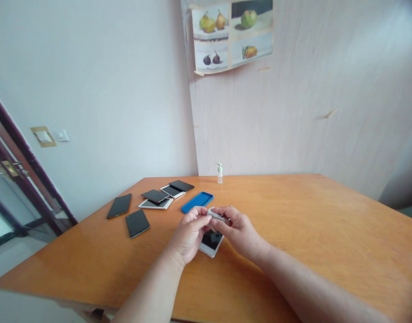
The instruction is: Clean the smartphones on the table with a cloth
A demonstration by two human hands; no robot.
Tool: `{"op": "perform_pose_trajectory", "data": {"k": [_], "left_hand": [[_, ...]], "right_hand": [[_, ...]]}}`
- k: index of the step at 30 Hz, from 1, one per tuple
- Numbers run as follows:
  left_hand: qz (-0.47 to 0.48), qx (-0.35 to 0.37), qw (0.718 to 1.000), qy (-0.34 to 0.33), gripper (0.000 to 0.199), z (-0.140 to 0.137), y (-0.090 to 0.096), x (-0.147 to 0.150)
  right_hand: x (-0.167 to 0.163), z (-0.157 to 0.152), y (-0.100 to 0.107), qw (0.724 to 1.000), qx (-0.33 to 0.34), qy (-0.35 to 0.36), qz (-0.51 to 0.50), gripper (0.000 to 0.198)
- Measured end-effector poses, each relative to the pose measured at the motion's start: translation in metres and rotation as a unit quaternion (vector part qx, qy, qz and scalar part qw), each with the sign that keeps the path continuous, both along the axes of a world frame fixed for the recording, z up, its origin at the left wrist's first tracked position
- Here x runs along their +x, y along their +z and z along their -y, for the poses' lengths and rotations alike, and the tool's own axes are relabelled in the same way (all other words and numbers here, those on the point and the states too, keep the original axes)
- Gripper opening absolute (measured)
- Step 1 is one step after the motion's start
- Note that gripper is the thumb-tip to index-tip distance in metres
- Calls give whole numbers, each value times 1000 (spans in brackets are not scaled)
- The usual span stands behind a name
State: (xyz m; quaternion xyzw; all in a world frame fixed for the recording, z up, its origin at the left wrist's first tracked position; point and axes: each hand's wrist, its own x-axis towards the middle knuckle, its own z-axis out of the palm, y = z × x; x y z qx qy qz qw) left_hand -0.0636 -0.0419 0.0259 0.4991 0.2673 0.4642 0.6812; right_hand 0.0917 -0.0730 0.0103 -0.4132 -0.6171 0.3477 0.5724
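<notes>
My left hand [191, 233] and my right hand [241, 233] meet at the middle of the table. Between them they pinch a small whitish item [216, 216], whose kind is too small and too covered by fingers to make out. Beneath the hands lies a white phone-like device [211, 244] with a dark screen, its far part hidden by the fingers. Just beyond my left hand rests an open blue phone case [197, 202].
Wooden table [310, 215] against the wall. At left lie several devices: a dark tablet [119, 206], a dark phone [138, 223], a stacked pair with a white one [156, 204] below, another overlapping pair [181, 185]. A clear pump bottle [220, 176] stands at the back.
</notes>
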Motion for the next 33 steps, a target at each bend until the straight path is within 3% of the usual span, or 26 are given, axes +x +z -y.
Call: {"op": "perform_pose_trajectory", "data": {"k": [3,6,9,11,14,20,22,25,27,29,33], "left_hand": [[-45,26,998,23,21,-2,-2,-1],[-115,69,985,108,23,-6,-4,-3],[-197,118,953,198,23,-12,-9,-5],[-247,146,932,220,22,-16,-13,-7],[-297,175,913,220,24,-17,-18,-9],[-407,177,872,206,37,-3,-22,-20],[-463,204,841,193,54,8,-21,-25],[-551,277,768,175,81,27,-20,-30],[-581,309,732,175,85,35,-21,-31],[-583,321,724,184,78,38,-23,-30],[-546,333,746,188,75,29,-26,-24]], "right_hand": [[4,-4,1,998,-45,-23,-37,26],[16,-12,-2,993,-74,-89,-4,24],[27,-19,-7,978,-86,-144,121,22],[31,-22,-10,957,-84,-163,224,20],[32,-26,-15,935,-96,-160,303,17],[35,-28,-16,911,-101,-194,348,9],[36,-28,-15,906,-89,-196,365,8],[37,-27,-14,893,-60,-195,402,13],[37,-24,-12,881,-41,-193,429,16],[33,-18,-8,877,-30,-182,444,20],[18,-4,-3,896,9,-100,433,20]]}}
